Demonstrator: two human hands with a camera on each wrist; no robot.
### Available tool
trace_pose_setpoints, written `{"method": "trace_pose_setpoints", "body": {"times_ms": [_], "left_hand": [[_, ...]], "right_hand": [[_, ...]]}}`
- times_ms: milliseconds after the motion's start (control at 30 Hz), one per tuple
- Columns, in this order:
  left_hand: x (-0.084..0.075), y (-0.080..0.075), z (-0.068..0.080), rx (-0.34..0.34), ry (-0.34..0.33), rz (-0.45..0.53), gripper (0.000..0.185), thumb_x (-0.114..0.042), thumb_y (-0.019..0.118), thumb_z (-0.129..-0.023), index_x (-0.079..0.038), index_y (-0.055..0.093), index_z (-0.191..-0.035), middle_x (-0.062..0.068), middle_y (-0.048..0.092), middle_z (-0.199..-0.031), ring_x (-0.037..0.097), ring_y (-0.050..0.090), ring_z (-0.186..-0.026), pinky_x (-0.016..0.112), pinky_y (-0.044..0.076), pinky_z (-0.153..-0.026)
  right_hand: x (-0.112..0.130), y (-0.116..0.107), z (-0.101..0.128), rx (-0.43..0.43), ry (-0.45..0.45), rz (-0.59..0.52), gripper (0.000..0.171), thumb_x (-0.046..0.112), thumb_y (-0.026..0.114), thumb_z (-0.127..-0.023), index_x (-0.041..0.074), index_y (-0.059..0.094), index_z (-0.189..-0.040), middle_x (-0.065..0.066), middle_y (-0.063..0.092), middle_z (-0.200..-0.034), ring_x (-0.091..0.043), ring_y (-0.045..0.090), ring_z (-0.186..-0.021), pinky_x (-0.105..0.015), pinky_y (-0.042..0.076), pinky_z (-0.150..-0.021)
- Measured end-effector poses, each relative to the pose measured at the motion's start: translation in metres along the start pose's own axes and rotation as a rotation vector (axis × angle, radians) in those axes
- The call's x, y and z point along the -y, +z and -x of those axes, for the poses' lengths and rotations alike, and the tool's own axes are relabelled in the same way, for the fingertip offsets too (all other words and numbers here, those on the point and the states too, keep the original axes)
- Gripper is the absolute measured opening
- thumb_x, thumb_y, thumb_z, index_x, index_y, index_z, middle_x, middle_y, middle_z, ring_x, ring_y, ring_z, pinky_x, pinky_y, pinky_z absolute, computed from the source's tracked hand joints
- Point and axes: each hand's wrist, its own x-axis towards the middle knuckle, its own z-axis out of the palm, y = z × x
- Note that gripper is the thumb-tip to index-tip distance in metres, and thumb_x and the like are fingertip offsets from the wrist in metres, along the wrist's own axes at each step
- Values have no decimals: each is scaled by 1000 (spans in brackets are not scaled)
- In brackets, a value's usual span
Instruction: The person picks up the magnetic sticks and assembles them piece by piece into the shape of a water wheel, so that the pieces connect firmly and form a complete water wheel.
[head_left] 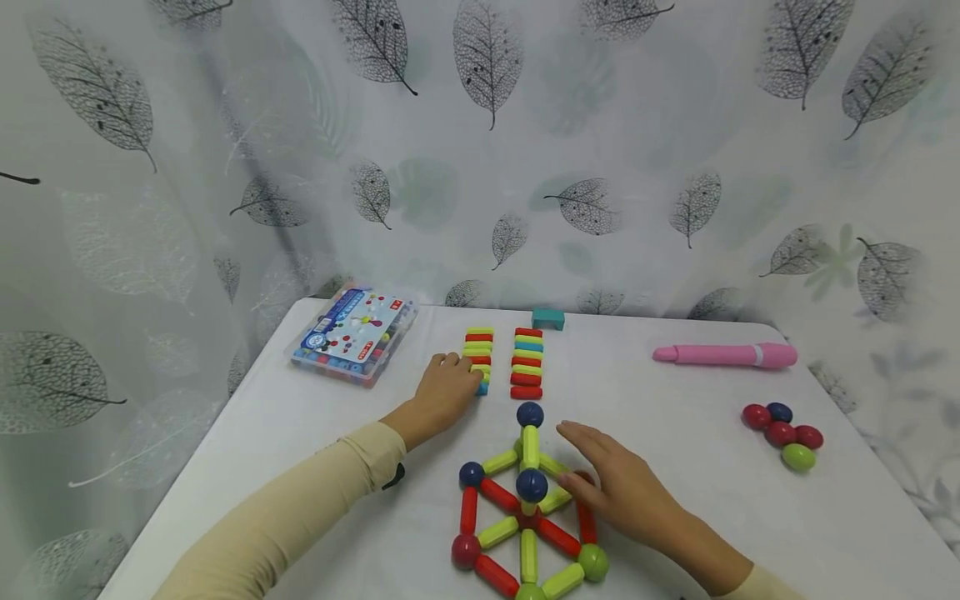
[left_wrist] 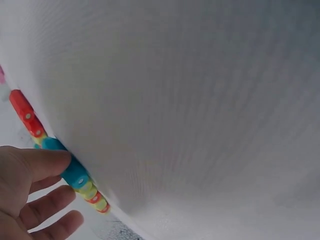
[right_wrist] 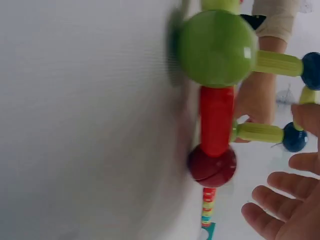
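Observation:
My left hand (head_left: 447, 390) is at the near end of the left row of magnetic sticks (head_left: 478, 343). Its thumb and fingers pinch a blue stick (left_wrist: 75, 170) there. In front of me stands a framework of magnetic sticks and balls: a wheel of red and yellow-green sticks with a red centre ball (head_left: 528, 518), and raised parts topped by dark blue balls (head_left: 530, 414). My right hand (head_left: 626, 487) is beside its right side, fingers extended and spread, holding nothing. In the right wrist view its thumb is near a raised yellow-green stick; contact is unclear.
A second row of sticks (head_left: 527, 362) lies to the right of the first, with a teal block (head_left: 548, 319) behind. A clear storage case (head_left: 354, 333) lies back left. At right are a pink pen-shaped object (head_left: 723, 355) and several loose balls (head_left: 780, 433).

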Motion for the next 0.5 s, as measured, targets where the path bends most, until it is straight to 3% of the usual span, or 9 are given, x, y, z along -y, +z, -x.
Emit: {"method": "trace_pose_setpoints", "body": {"times_ms": [100,233,333,500], "left_hand": [[0,1,1,-10,4,1,30,-23,75,-95,-14,71,-123,8,68,-116,28,60,-111,50,47,-107],[0,3,2,-14,12,9,31,-23,74,-95,-14,71,-124,8,68,-117,28,60,-110,49,48,-105],[1,3,2,-13,10,6,34,-24,76,-94,-13,70,-126,8,67,-118,28,60,-109,48,49,-104],[1,2,5,-8,-8,7,37,-26,78,-92,-13,70,-126,7,67,-115,27,60,-110,48,49,-104]], "right_hand": [[0,-4,5,-23,-121,55,76,44,77,-90,23,45,-155,-3,45,-158,-30,49,-140,-54,51,-102],[-3,-4,13,32,-244,187,85,55,72,-89,31,33,-161,-2,32,-166,-30,36,-149,-56,48,-106],[-6,-2,18,90,-292,263,89,62,68,-90,34,25,-163,-3,26,-168,-33,26,-154,-58,44,-110],[-14,1,26,149,-345,348,86,67,62,-90,33,28,-162,-5,27,-168,-35,24,-154,-59,38,-114]]}}
